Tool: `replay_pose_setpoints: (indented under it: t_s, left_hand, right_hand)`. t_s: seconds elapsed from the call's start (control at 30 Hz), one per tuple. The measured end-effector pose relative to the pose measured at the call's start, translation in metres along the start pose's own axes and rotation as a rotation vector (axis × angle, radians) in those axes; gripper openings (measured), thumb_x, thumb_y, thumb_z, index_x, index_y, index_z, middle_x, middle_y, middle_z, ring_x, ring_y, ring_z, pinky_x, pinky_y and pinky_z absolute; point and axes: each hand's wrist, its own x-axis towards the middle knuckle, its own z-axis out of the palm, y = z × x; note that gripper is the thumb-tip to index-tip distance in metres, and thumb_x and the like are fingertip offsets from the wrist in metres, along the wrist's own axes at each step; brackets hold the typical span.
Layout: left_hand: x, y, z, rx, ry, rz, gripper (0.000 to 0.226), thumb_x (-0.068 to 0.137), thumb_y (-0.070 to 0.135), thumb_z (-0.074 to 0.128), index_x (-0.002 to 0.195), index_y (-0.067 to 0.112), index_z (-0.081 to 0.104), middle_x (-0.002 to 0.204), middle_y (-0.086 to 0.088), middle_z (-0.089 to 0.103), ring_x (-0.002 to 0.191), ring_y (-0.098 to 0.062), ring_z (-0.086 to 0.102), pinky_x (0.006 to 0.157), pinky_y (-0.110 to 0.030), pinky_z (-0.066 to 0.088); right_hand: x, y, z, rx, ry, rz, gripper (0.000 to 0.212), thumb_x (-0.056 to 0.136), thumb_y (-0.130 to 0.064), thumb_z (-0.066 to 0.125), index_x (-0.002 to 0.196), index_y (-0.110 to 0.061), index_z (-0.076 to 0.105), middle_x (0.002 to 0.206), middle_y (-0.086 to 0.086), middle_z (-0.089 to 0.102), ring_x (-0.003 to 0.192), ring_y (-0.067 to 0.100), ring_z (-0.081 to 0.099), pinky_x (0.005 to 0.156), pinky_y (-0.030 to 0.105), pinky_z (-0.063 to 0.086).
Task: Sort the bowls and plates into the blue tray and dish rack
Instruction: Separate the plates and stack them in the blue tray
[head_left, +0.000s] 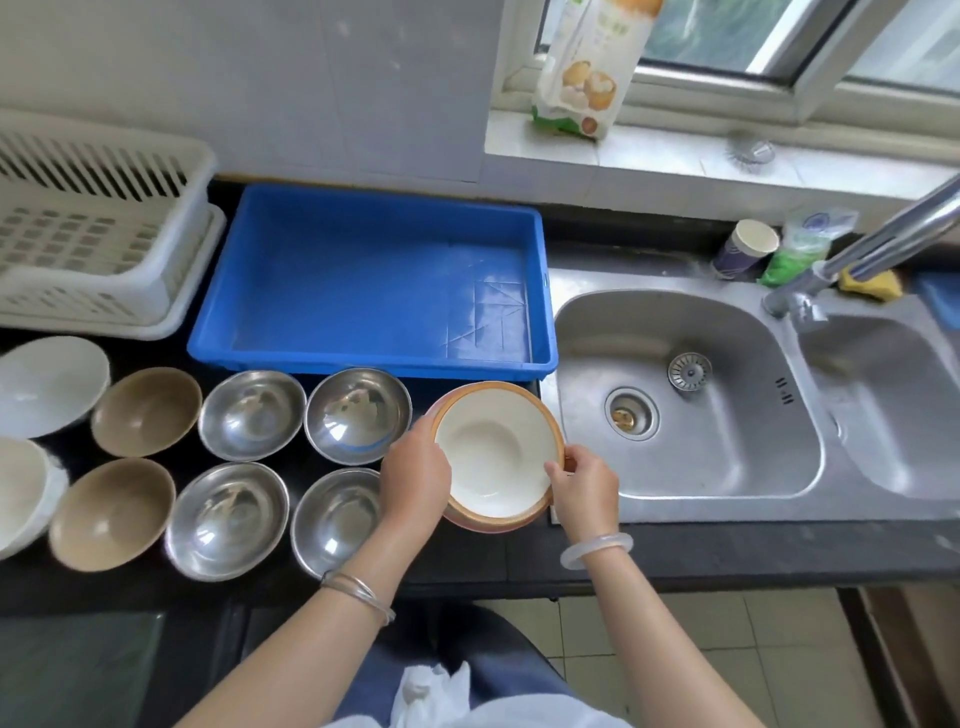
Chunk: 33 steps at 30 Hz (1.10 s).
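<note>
A stack of orange-rimmed white plates (496, 452) sits on the dark counter just in front of the blue tray (374, 275), which holds nothing. My left hand (415, 475) grips the stack's left edge and my right hand (584, 491) grips its right edge. Left of the plates stand several steel bowls (358, 413), two brown bowls (145, 410) and white bowls (49, 384) in two rows. The white dish rack (98, 228) stands at the far left, with nothing in it.
A steel double sink (691, 405) with a tap (872, 249) lies right of the plates. A paper cup (745, 249), a green packet and a yellow sponge sit behind it. A food bag (587, 67) stands on the windowsill.
</note>
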Motion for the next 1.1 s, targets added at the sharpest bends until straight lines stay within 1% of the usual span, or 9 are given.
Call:
replay_pose_setpoints:
  t_s: [0.07,0.23,0.3,0.37,0.5,0.6,0.83,1.0,1.1]
  left_hand:
    - [0.003,0.006,-0.005,-0.032,-0.005,0.009,0.041,0.092,0.004,0.035,0.125,0.019,0.055,0.11,-0.005,0.066,0.095,-0.025,0.06,0.077,-0.038,0.053]
    - [0.006,0.034,-0.01,-0.119,-0.027,0.129,0.034,0.091,0.009,0.044,0.118,0.02,0.061,0.106,0.003,0.068,0.084,-0.01,0.054,0.061,-0.019,0.04]
    - [0.005,0.047,-0.005,-0.136,-0.039,0.172,0.029,0.091,0.012,0.048,0.114,0.019,0.064,0.104,0.004,0.069,0.081,-0.007,0.054,0.058,-0.014,0.036]
    - [0.002,0.059,0.003,-0.157,-0.064,0.214,0.024,0.091,0.014,0.051,0.11,0.018,0.066,0.102,0.004,0.069,0.077,-0.003,0.052,0.057,-0.011,0.034]
    - [-0.007,0.077,0.032,-0.171,-0.167,0.219,0.022,0.091,0.015,0.054,0.108,0.018,0.067,0.101,0.002,0.069,0.078,-0.006,0.053,0.058,-0.017,0.039]
    - [-0.014,0.082,0.056,-0.151,-0.258,0.188,0.025,0.09,0.013,0.054,0.113,0.017,0.065,0.099,0.004,0.068,0.077,-0.007,0.053,0.054,-0.014,0.037]
    - [-0.025,0.085,0.09,-0.096,-0.358,0.149,0.026,0.089,0.009,0.054,0.112,0.014,0.064,0.106,-0.004,0.069,0.086,-0.016,0.058,0.075,-0.03,0.053]
    - [-0.027,0.085,0.101,-0.06,-0.37,0.155,0.023,0.089,0.01,0.055,0.11,0.012,0.064,0.106,-0.006,0.069,0.092,-0.022,0.062,0.077,-0.033,0.054]
    - [-0.025,0.081,0.103,-0.046,-0.369,0.155,0.024,0.089,0.008,0.054,0.109,0.011,0.064,0.106,-0.007,0.069,0.087,-0.019,0.059,0.075,-0.03,0.051]
  right_hand:
    - [-0.002,-0.001,-0.008,0.015,0.021,0.001,0.01,0.089,-0.012,0.057,0.085,-0.013,0.066,0.074,0.0,0.064,0.071,0.02,0.06,0.058,0.022,0.048]
    - [-0.001,-0.008,-0.044,0.059,0.103,0.022,0.014,0.083,-0.013,0.057,0.085,-0.011,0.07,0.077,0.003,0.071,0.075,0.024,0.066,0.071,0.034,0.055]
    - [0.0,-0.009,-0.063,0.084,0.164,0.031,0.011,0.081,-0.013,0.058,0.083,-0.013,0.069,0.074,0.002,0.07,0.077,0.029,0.067,0.077,0.043,0.056]
    - [0.0,-0.005,-0.08,0.079,0.221,0.04,0.012,0.081,-0.013,0.058,0.083,-0.017,0.069,0.073,0.001,0.068,0.077,0.029,0.067,0.078,0.045,0.055]
    - [0.0,0.016,-0.104,0.028,0.274,0.108,0.016,0.082,-0.013,0.058,0.09,-0.015,0.072,0.078,0.004,0.07,0.081,0.024,0.064,0.077,0.035,0.052]
    - [-0.001,0.04,-0.113,-0.006,0.285,0.18,0.021,0.084,-0.013,0.057,0.098,-0.012,0.072,0.085,0.005,0.072,0.08,0.019,0.057,0.072,0.028,0.044]
    - [-0.001,0.079,-0.12,0.008,0.309,0.269,0.017,0.085,-0.012,0.057,0.093,-0.013,0.072,0.081,0.004,0.071,0.08,0.024,0.064,0.073,0.035,0.054]
    - [0.002,0.091,-0.114,0.01,0.294,0.299,0.016,0.082,-0.008,0.055,0.083,-0.01,0.071,0.077,0.01,0.072,0.077,0.029,0.064,0.069,0.035,0.053]
    - [0.002,0.094,-0.11,0.039,0.282,0.296,0.016,0.083,-0.008,0.054,0.082,-0.014,0.069,0.074,0.004,0.069,0.076,0.026,0.064,0.066,0.031,0.051]
